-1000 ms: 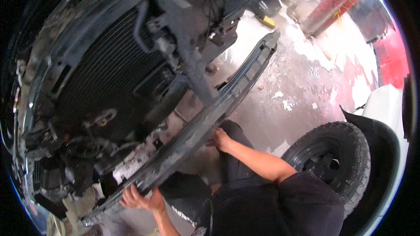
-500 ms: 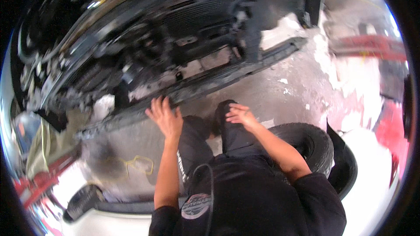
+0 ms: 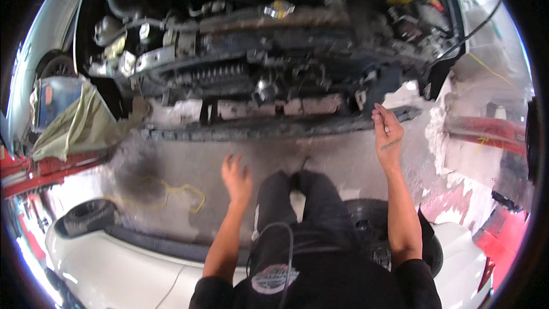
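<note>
My left hand (image 3: 236, 178) hangs over the floor with its fingers apart and nothing in it, just short of the black lower crossbar (image 3: 246, 132). My right hand (image 3: 389, 130) is raised beside the right part of that bar, fingers loosely bent and nothing visible in them. Whether it touches the bar I cannot tell. Beyond both hands lies the exposed front end of a car (image 3: 229, 40), without its bumper cover. Its engine bay is open, and a chrome and yellow emblem (image 3: 279, 9) shows on the upper front panel.
A greenish cloth (image 3: 74, 123) drapes over a bin at the left. Red lift arms (image 3: 486, 131) reach in from both sides. Behind me are a white car (image 3: 143, 272) and a tire (image 3: 366, 217). A yellow cord (image 3: 186, 191) lies on the stained concrete floor.
My view has turned, so the car front now lies level ahead. My right hand has moved right and forward to the bar's right part; my left hand has drawn back from the bar.
</note>
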A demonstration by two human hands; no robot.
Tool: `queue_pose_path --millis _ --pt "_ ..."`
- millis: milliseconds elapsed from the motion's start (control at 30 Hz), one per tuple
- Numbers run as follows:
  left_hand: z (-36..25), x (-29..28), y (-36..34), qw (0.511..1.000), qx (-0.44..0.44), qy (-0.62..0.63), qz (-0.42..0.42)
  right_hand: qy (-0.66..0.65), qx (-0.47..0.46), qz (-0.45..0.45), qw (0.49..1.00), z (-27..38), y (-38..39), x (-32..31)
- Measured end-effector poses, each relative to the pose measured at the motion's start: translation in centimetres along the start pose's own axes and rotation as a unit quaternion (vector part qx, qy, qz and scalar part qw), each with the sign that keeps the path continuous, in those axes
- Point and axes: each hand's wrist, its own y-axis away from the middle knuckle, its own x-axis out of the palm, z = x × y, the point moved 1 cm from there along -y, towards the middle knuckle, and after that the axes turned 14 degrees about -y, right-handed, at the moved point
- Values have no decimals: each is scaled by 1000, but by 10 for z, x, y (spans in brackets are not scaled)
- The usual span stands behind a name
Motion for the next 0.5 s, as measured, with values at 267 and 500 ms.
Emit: queue_pose_path --millis 267,500 --pt "-7 -178 -197 938 106 38 -328 211 -287 -42 933 44 -159 10" --pt "-1 -218 -363 937 105 -23 -333 231 -190 3 954 -31 -215 34"
